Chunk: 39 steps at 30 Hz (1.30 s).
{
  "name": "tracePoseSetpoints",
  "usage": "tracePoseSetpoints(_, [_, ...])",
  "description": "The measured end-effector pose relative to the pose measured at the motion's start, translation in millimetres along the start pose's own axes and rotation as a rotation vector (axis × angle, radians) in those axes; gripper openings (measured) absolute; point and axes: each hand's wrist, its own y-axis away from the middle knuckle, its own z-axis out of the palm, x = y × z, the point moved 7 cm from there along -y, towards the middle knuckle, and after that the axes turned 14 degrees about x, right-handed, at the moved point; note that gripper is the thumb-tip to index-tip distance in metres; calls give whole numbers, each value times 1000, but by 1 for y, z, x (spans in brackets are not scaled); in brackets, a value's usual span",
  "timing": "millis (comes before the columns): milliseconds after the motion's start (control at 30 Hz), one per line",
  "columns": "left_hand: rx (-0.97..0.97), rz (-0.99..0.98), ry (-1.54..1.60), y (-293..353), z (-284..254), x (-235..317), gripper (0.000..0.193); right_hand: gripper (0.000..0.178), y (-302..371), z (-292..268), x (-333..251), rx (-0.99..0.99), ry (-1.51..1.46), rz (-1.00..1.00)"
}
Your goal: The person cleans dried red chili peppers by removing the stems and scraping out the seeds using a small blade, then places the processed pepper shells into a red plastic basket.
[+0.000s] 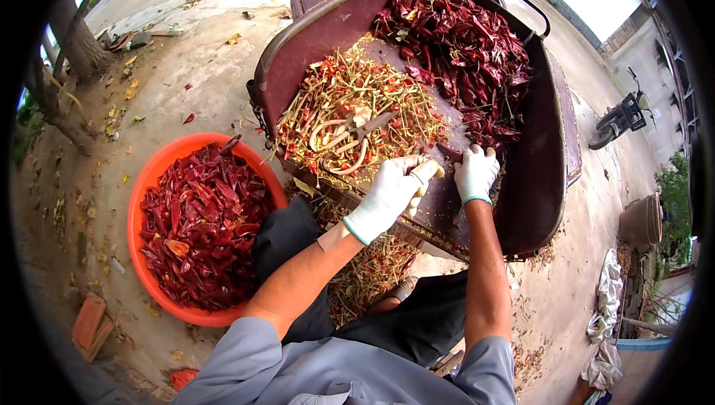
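Note:
Both my hands wear white knitted gloves over the near edge of a dark maroon cart bed [550, 215]. My left hand [391, 193] is closed, its yellowed fingertips pinched together; what they hold, if anything, is hidden. Beside it, my right hand [477, 174] has its fingers curled at a dark red dried chili pepper [449, 152]. Beyond my right hand lies a big heap of dried red chilies [462, 48]. Ahead of my left hand spreads a pile of cut stems and bits [372, 85], with scissors [350, 137] with pale looped handles lying on top.
An orange-red basin [140, 245] full of chili pieces [205, 226] stands on the ground at left. More stems [372, 271] litter the ground between my legs. Trees [78, 48] rise at far left; a parked two-wheeler [622, 118] and a bucket [642, 220] are at right.

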Motion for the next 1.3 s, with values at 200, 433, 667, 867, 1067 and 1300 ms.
tracePoseSetpoints(200, [131,267,-308,-7,-9,14,22,9,5,-5,4,97,-184,57])
tracePoseSetpoints(433, [312,1109,-988,25,9,39,29,12,17,-91,-28,118,-406,-154])
tracePoseSetpoints(667, [180,1101,-1066,17,15,20,34,16,29,-137,-37,-72,-604,-36])
tracePoseSetpoints(867, [159,1056,-1033,17,14,20,29,17,36,-147,-39,18,-624,-40])
tracePoseSetpoints(1067, [146,1049,-1143,18,15,18,22,19,48,-144,-38,84,-855,170])
tracePoseSetpoints(1300, [97,1056,-1007,21,15,21,18,16,55,-162,-44,245,-793,60])
